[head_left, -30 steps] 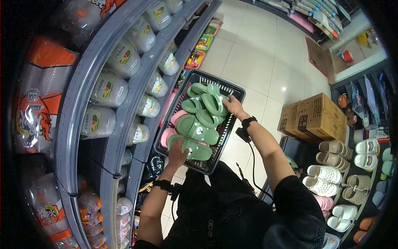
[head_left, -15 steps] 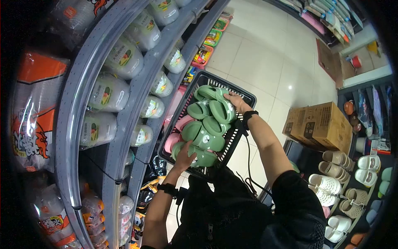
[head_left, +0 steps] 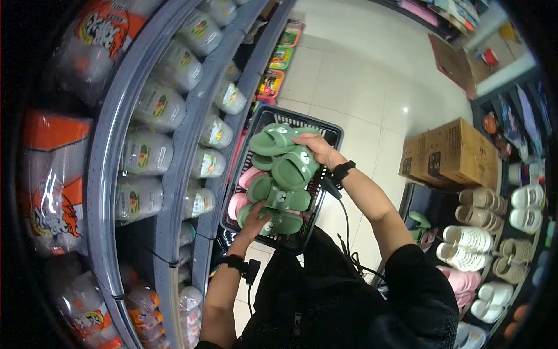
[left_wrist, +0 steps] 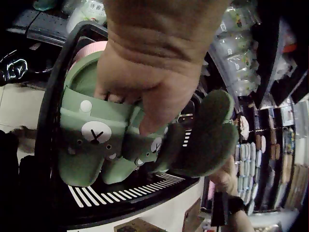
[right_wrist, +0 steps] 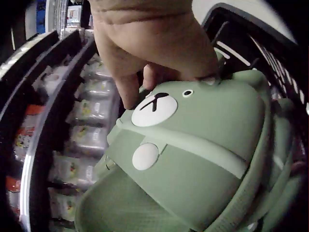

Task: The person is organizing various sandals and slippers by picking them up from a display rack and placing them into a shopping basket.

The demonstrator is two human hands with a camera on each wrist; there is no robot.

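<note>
A black plastic basket (head_left: pixel 325 132) on the floor holds several green bear-face slippers and pink ones (head_left: pixel 249 175). My right hand (head_left: pixel 314 148) grips a pair of green slippers (head_left: pixel 286 154) lifted above the pile; close up its fingers curl over the bear-face strap (right_wrist: pixel 193 140). My left hand (head_left: pixel 256 218) grips the green slipper (head_left: pixel 279 223) at the near end of the basket, fingers hooked under its strap (left_wrist: pixel 96 133). The basket rim (left_wrist: pixel 50 101) shows beside it.
Shelves of plastic jars (head_left: pixel 157 107) and bagged goods (head_left: pixel 55 163) curve along the left. A cardboard box (head_left: pixel 450 154) stands on the tiled floor (head_left: pixel 354 81) to the right. Racks of white, beige and pink slippers (head_left: pixel 482 244) line the right side.
My right hand has lifted the green slipper pair up out of the pile and toward me. My left hand stays on the near green slipper. The view has shifted slightly.
</note>
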